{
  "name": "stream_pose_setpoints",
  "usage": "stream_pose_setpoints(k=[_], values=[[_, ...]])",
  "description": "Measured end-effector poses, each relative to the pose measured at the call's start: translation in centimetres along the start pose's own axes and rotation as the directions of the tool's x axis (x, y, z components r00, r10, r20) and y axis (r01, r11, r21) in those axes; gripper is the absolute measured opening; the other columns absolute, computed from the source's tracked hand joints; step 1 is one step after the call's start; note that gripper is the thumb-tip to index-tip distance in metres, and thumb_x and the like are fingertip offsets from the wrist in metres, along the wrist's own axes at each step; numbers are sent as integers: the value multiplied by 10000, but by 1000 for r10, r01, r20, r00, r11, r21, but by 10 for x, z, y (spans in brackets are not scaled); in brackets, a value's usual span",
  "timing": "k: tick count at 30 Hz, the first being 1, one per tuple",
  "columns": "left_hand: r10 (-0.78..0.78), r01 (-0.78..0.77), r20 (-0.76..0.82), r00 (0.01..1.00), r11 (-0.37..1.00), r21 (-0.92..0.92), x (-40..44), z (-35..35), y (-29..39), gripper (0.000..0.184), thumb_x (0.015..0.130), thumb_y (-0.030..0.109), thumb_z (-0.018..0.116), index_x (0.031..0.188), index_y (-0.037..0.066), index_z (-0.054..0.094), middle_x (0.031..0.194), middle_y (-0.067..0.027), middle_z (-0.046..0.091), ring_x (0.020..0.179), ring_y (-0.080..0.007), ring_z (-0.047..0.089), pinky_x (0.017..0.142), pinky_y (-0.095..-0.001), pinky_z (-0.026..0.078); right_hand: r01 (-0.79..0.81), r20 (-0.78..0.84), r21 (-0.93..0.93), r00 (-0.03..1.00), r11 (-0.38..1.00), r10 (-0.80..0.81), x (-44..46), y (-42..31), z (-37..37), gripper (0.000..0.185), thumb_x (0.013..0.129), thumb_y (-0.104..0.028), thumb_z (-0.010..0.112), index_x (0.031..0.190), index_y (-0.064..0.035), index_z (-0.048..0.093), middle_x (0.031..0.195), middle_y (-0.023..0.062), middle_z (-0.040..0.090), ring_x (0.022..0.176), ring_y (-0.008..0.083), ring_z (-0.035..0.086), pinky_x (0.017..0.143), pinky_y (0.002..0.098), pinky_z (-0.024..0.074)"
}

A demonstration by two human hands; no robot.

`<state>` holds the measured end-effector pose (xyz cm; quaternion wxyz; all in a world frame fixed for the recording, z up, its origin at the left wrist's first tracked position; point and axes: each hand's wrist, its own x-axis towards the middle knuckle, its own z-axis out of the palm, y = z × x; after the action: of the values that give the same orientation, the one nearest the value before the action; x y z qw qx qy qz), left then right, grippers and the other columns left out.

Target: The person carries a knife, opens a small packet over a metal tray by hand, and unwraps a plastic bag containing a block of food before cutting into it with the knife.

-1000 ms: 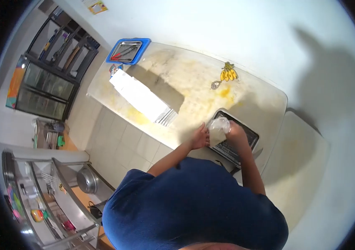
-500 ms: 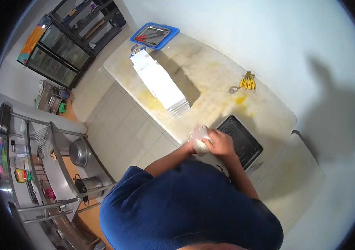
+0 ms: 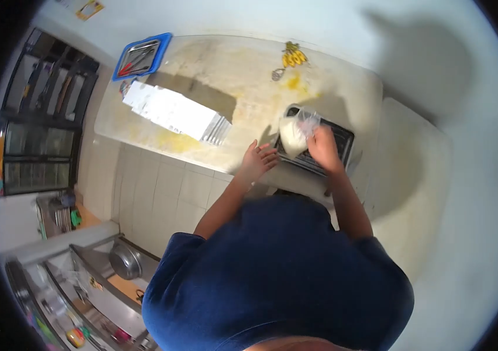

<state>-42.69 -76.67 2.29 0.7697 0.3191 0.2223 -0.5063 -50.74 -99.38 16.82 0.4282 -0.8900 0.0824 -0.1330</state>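
Note:
My right hand (image 3: pixel 324 147) is closed on the gathered top of a clear plastic bag (image 3: pixel 293 137) with pale contents. The bag hangs over the left part of a black tray (image 3: pixel 343 140), hiding some of it. To the left of the bag, my left hand (image 3: pixel 257 162) is held up with its fingers apart, touching nothing. Farther left on the table lies a long row of white stacked sheets or boxes (image 3: pixel 170 110).
Bananas (image 3: pixel 294 57) lie near the wall beside a small round item (image 3: pixel 277 74). A blue tray (image 3: pixel 164 47) with red-handled tools stands at the table's far left. Metal shelves with a steel pot (image 3: pixel 125 261) are at the lower left.
My hands were together around the bag half a second ago and are now apart. The bag has moved right, over the black tray, in my right hand. The camera view has turned.

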Motion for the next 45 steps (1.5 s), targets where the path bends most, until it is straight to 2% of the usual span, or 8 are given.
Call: stream_pose_setpoints(k=[12, 14, 17, 20, 23, 27, 35, 45], values=[[-177, 165, 113, 978, 980, 109, 44, 99, -37, 655, 961, 627, 376, 1307, 89, 511, 1185, -119, 611, 1067, -322, 606, 936, -478, 494, -20, -264, 105, 963, 994, 47, -11, -5, -54, 267, 879, -53, 554, 1091, -62, 714, 883, 189, 707, 709, 240, 677, 632, 332, 506], [-223, 207, 338, 915, 975, 83, 35, 122, -35, 711, 938, 706, 325, 1256, 110, 547, 1226, -96, 608, 1084, -303, 591, 933, -464, 483, 13, -205, 120, 979, 993, 12, -15, -15, -49, 194, 832, -73, 567, 955, -4, 700, 867, 233, 668, 793, 392, 664, 712, 421, 526], [-88, 122, 535, 840, 992, -27, 57, 106, -45, 561, 959, 555, 382, 1243, 124, 604, 1268, -90, 609, 1183, -281, 566, 990, -467, 460, 2, 83, 8, 997, 1000, -2, -26, -22, -52, 201, 852, -109, 617, 1011, -8, 688, 938, 208, 688, 829, 336, 685, 737, 397, 539], [46, -250, 629, 776, 938, 239, 96, 30, -61, 465, 909, 426, 539, 1262, 124, 556, 1261, -82, 583, 1184, -260, 548, 996, -435, 466, 6, 18, 403, 1000, 915, -14, -49, 9, -45, 242, 891, -77, 674, 1122, -4, 670, 1068, 118, 705, 974, 164, 660, 843, 300, 528], [131, -503, 704, 698, 789, 353, 106, -14, -60, 547, 887, 406, 601, 1350, 158, 450, 1270, -60, 564, 1216, -234, 509, 1050, -445, 414, -196, -226, 535, 904, 822, 362, -89, 75, -39, 274, 881, -192, 719, 1074, 0, 689, 1001, 117, 708, 951, 153, 655, 840, 300, 526], [51, -286, 664, 746, 925, 250, 103, -45, -53, 570, 916, 510, 512, 1367, 171, 432, 1234, -52, 582, 1148, -251, 531, 1002, -479, 426, -753, -235, -223, 658, 619, 716, -202, 202, -12, 391, 774, -361, 769, 850, 14, 691, 873, 173, 702, 807, 277, 678, 749, 396, 533], [-57, 39, 649, 759, 998, 42, 49, 3, -25, 549, 941, 523, 468, 1262, 79, 500, 1082, -90, 614, 910, -277, 617, 805, -432, 525, -830, -190, -321, 528, 455, 828, -221, 167, 30, 691, 581, -606, 846, 718, 43, 652, 743, 190, 681, 726, 321, 690, 646, 405, 526], [-139, 216, 692, 708, 976, -25, 19, -10, 2, 742, 860, 661, 445, 1224, 19, 523, 902, -143, 611, 773, -317, 599, 710, -455, 490, -850, -264, -275, 517, 450, 814, -215, 193, 50, 507, 614, -356, 775, 846, 82, 670, 816, 261, 690, 792, 350, 707, 711, 437, 550]])
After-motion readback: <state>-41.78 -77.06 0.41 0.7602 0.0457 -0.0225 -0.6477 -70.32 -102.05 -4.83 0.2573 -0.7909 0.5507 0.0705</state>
